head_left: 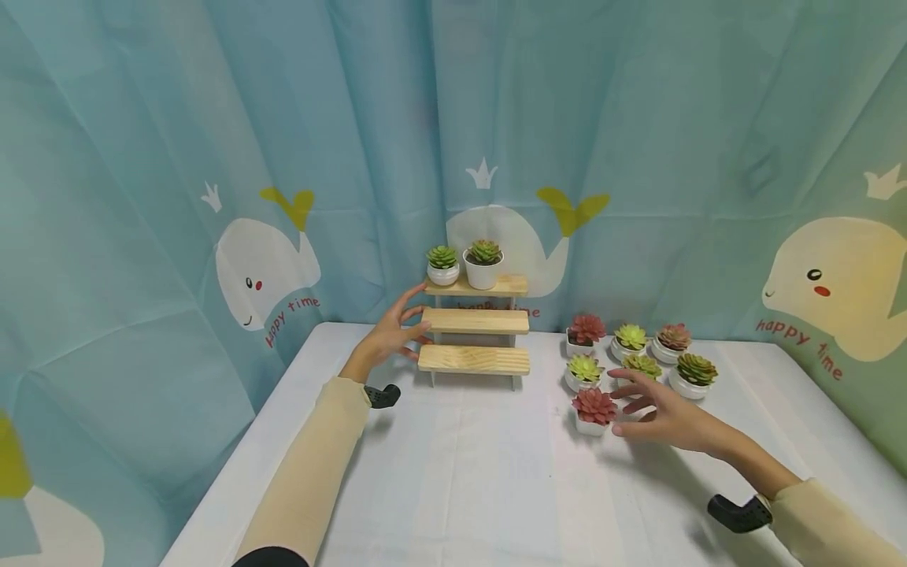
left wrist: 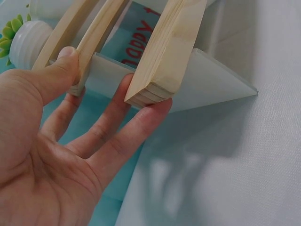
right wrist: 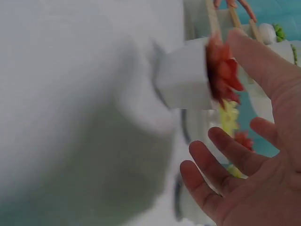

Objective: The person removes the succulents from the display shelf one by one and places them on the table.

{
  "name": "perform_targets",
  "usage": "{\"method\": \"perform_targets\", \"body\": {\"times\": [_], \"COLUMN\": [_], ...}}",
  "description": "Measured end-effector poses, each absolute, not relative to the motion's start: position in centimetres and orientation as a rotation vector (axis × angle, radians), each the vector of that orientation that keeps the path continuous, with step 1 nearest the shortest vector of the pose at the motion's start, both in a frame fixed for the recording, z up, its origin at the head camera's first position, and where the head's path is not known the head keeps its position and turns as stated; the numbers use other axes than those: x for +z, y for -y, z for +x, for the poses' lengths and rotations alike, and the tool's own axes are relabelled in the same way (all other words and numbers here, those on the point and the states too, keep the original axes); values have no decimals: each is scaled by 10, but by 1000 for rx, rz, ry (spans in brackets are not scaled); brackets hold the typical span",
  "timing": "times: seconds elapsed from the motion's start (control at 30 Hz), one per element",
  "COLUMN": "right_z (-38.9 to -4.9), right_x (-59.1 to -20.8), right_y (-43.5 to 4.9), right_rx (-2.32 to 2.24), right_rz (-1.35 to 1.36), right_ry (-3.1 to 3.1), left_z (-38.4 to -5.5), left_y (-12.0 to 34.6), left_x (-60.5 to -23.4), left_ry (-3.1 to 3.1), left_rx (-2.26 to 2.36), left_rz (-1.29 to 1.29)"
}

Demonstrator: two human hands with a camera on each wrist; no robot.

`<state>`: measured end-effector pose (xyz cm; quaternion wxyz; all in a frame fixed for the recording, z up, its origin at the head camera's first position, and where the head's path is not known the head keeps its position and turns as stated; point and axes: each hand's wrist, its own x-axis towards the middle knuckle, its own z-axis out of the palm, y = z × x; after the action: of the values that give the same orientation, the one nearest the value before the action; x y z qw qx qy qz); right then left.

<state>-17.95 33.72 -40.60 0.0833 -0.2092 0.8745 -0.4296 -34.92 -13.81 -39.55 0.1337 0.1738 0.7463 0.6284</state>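
Observation:
At the left end of a three-tier wooden stand, my left hand holds on. In the left wrist view the thumb and a finger pinch the end of the middle plank, while other fingertips touch the end of the bottom plank. My right hand hovers with spread fingers beside a red succulent in a white square pot. The right wrist view has that red succulent between thumb and fingers, gripped by neither. Two green succulents, one in a round pot and one in a taller pot, stand on the top tier.
Behind and beside the right hand, several potted succulents stand grouped, among them a yellow-green one, a dark green one and a red one. A white cloth covers the table. A blue whale-print curtain hangs close behind the stand.

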Motion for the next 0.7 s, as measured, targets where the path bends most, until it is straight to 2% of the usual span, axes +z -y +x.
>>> {"method": "perform_targets", "body": {"times": [0.7], "right_z": [-202], "right_x": [-365], "right_y": [-326], "right_rx": [-1216], "right_rz": [-815], "right_ry": [-2764], "left_z": [-353], "left_y": [140], "left_x": [-401], "left_ry": [-2145], "left_rx": [1831], "left_rz": [539]}}
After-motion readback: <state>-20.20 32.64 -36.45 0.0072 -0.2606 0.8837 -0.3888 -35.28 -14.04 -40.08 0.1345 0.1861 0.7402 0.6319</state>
